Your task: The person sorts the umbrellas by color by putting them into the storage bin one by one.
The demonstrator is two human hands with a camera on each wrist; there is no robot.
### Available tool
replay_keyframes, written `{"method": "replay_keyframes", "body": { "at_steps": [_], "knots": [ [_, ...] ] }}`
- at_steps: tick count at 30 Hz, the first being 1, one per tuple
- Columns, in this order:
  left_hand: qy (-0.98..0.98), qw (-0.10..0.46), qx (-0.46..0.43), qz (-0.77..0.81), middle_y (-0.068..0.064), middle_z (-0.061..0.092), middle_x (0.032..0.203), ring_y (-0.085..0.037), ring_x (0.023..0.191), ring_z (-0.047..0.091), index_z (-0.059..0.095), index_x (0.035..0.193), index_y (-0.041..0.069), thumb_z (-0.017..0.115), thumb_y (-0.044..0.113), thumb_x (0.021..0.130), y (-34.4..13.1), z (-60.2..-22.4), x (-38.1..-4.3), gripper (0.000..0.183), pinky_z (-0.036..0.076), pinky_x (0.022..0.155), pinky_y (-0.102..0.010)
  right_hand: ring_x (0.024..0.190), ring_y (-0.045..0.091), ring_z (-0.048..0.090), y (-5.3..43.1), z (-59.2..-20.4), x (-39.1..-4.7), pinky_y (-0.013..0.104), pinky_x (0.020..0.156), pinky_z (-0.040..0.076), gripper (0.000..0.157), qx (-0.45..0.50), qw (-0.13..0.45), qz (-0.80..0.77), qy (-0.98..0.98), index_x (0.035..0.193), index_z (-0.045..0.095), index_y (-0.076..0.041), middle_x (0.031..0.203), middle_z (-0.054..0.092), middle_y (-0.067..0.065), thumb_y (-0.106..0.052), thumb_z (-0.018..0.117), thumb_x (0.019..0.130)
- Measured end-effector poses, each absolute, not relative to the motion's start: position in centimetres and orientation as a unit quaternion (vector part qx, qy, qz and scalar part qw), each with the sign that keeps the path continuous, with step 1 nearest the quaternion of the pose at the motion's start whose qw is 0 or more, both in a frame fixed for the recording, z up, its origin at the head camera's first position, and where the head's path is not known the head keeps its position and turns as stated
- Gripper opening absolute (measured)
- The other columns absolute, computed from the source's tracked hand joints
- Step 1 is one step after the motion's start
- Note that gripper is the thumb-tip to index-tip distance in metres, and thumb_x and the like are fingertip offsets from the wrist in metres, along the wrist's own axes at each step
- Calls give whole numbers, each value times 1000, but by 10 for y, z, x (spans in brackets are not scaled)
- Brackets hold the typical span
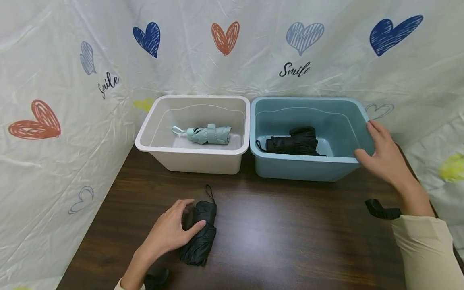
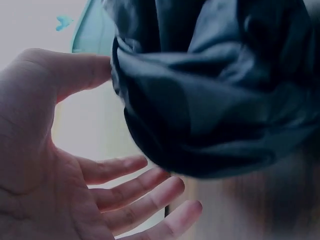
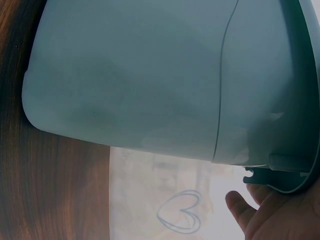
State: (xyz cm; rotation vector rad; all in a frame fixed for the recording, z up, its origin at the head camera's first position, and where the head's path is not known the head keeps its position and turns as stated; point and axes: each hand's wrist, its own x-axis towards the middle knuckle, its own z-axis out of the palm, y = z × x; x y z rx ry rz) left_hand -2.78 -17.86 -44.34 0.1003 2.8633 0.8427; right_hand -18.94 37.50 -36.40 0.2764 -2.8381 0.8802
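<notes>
Head view: left hand (image 1: 171,228), spread like right hand (image 1: 387,159), is bracketing a folded black fabric umbrella (image 1: 200,245), likely needing to close next.

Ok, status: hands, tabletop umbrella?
Left fingers beside black umbrella, thumb over it. Right fingers on blue bin's rim. Umbrella lying on table. Nothing visibly blocking.

The left bin (image 1: 195,163) and right bin (image 1: 295,169) stand side by side on the table (image 1: 282,241). The cloth (image 1: 253,76) hangs behind them and along both sides. A first umbrella (image 1: 217,135) lies in the left bin, a second umbrella (image 1: 291,143) in the right bin. A third umbrella (image 1: 201,246) lies on the table before the left bin, the left hand (image 1: 170,230) at its left side. The right hand (image 1: 388,159) rests at the right bin's right rim.
</notes>
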Motion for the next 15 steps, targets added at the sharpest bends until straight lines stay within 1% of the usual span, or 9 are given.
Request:
{"method": "replay_keyframes", "body": {
  "at_steps": [4, 8, 11, 15],
  "knots": [
    [951, 98, 13, 292, -5, 62, 147, -25, 122, 69, 55, 151, 16, 68, 74, 90, -175, -445, -25, 85, 57, 99, -56, 155, 61, 21, 374, -364, -190, 78, 121, 20, 82, 88, 79, 292, -949, 166, 16, 6, 175, 12, 30, -19, 51, 96],
    [946, 115, -9, 302, -8, 63, 145, -24, 119, 69, 54, 150, 15, 69, 75, 88, -174, -445, -23, 87, 58, 95, -54, 155, 61, 21, 373, -364, -190, 79, 120, 21, 82, 84, 77, 290, -950, 166, 15, 5, 175, 12, 29, -20, 50, 97],
    [943, 127, -20, 307, -7, 66, 137, -22, 114, 68, 55, 149, 16, 70, 74, 87, -173, -445, -22, 86, 58, 91, -51, 155, 61, 21, 373, -364, -190, 79, 120, 20, 82, 85, 78, 292, -950, 166, 16, 6, 175, 12, 29, -19, 50, 97],
    [939, 136, -26, 315, -2, 68, 125, -17, 108, 66, 54, 150, 19, 71, 74, 87, -171, -446, -21, 86, 57, 89, -46, 155, 61, 21, 373, -364, -189, 78, 121, 20, 82, 83, 77, 290, -950, 166, 15, 6, 175, 12, 29, -19, 50, 96]
  ]
}}
